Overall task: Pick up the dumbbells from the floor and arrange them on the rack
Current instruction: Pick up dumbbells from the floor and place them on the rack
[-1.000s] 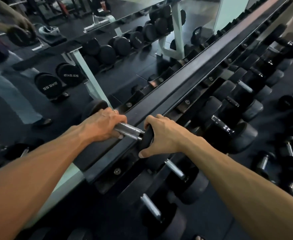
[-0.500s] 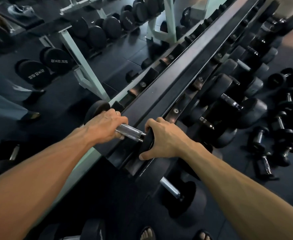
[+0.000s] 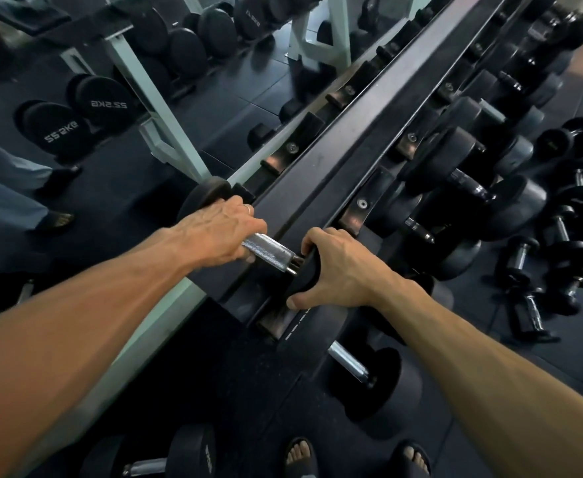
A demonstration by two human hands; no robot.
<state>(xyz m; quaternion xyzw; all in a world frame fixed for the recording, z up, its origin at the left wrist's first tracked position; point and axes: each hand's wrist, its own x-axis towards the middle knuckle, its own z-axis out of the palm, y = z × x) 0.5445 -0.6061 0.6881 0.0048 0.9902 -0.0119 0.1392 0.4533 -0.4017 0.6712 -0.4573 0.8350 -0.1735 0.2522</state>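
A black dumbbell with a knurled steel handle [image 3: 270, 250] lies across the top rail of the long black rack [image 3: 359, 132]. My left hand [image 3: 219, 232] grips the far end of its handle, next to the far head [image 3: 202, 196]. My right hand [image 3: 338, 270] is wrapped over the near head [image 3: 305, 274]. Several small dumbbells [image 3: 565, 236] lie on the floor at the right.
Larger dumbbells [image 3: 483, 188] fill the rack's lower tier. One dumbbell [image 3: 362, 370] sits low under my right arm, another [image 3: 166, 460] on the floor at the bottom. A mirror behind the rack reflects a second rack [image 3: 152, 84] and a person's legs. My sandalled feet [image 3: 352, 460] show below.
The view has tilted downward and the rack has shifted up in frame, bringing my feet and a floor dumbbell into sight. Both hands keep the same hold on the dumbbell.
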